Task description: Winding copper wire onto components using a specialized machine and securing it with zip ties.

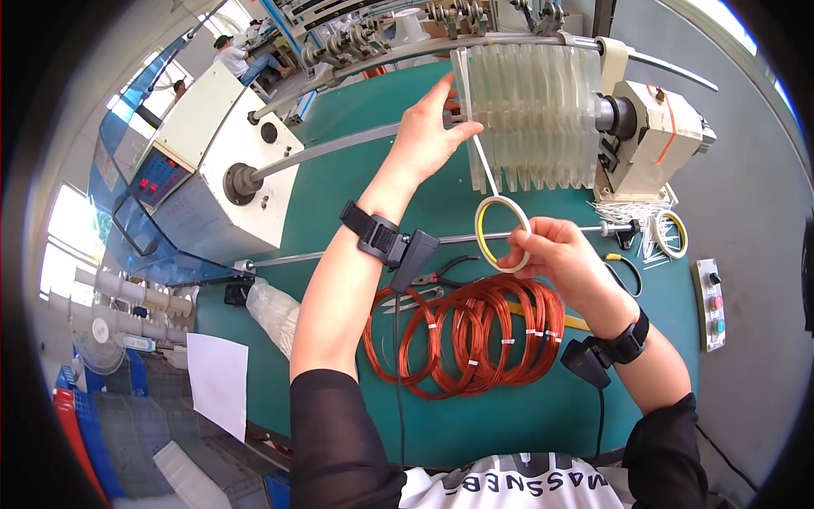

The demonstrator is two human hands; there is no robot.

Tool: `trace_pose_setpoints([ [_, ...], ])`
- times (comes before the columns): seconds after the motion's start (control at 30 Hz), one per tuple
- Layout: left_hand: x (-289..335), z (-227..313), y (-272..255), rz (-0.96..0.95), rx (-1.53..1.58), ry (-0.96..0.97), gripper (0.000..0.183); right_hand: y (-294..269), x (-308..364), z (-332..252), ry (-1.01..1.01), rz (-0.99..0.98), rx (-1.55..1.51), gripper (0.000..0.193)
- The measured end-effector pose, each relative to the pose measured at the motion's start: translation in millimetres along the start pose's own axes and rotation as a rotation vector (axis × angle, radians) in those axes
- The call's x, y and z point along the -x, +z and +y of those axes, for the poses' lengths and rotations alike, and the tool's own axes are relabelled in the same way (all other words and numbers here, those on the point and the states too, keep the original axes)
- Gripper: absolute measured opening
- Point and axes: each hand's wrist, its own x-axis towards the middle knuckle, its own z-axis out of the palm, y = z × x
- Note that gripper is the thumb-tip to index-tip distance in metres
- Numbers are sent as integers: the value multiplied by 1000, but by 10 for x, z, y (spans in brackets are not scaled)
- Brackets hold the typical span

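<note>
A stack of translucent ribbed plastic plates [534,119] sits on a horizontal shaft at the back. Against its left end rests my left hand [424,136], fingers stretched upward and thumb spread toward a narrow white tape strip [483,161]. That strip runs down from the stack to a roll of white tape [523,222] with a yellow inner ring. My right hand [555,254] pinches the roll at its lower right edge, between thumb and fingers. Below the hands lie several tied coils of copper wire [475,373]. Part of my left fingers is hidden behind the stack's edge.
A beige machine housing [233,161] stands left, a headstock [653,140] right. Pliers [437,278] lie behind the coils. At right are a second tape roll [670,235], loose white strips [632,210] and a button box [710,305]. A plastic bag [273,314] lies left.
</note>
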Motion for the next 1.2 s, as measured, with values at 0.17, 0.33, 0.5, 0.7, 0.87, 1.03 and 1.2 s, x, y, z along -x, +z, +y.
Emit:
trace_pose_setpoints([
  [0.17,-22,17,67,85,-49,3,64,16,-31,10,-57,50,-10,15],
  [0.33,44,11,114,144,-173,66,57,-141,-138,-231,-199,134,79,14],
  [0.5,29,-13,125,113,-23,58,51,-601,-273,-460,-320,386,128,15],
  [0.7,66,50,139,164,-76,12,51,-1015,-168,-433,-572,770,1075,16],
  [0.87,1,47,205,189,-135,28,53,-1712,-239,-676,-304,779,937,20],
  [1.03,67,-20,81,258,-410,-152,75,-1873,-274,-364,51,667,829,26],
  [1.2,205,110,264,398,-640,-259,79,-2221,-151,108,-140,848,1230,19],
])
